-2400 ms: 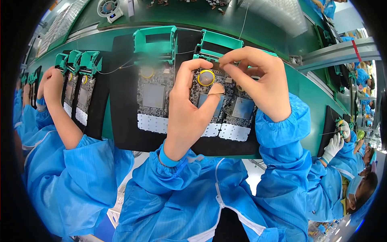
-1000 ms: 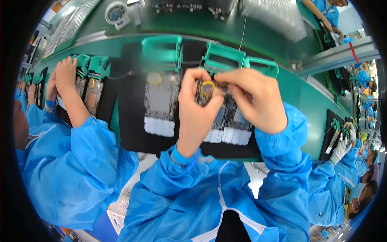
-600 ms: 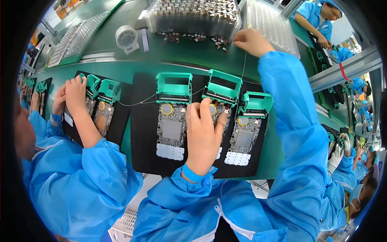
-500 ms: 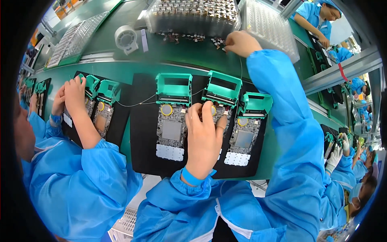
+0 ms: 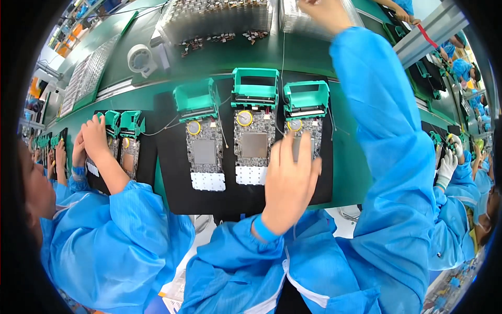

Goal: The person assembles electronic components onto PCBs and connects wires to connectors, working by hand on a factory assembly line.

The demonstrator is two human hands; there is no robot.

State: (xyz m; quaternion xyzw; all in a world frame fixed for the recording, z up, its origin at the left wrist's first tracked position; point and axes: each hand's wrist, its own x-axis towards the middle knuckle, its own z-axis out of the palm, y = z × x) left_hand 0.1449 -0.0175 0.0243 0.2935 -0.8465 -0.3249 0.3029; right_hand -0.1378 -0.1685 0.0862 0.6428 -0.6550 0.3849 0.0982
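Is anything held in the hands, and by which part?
The left hand, fingers spread over a grey rectangular circuit board, shows no grip. The right hand is cut off above; its hold cannot be told.

Bright, diffuse light covered the worktop (image 5: 345, 170); glare streaked the clear trays (image 5: 222, 26) at its far edge. Straight lines curved toward a black rim; haze softened one green holder (image 5: 197, 102).

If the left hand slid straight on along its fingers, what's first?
Likely the yellow-ringed disc just ahead of the left hand, then the green frame beyond. The hand's height over the circuit board is unclear, so it might pass above.
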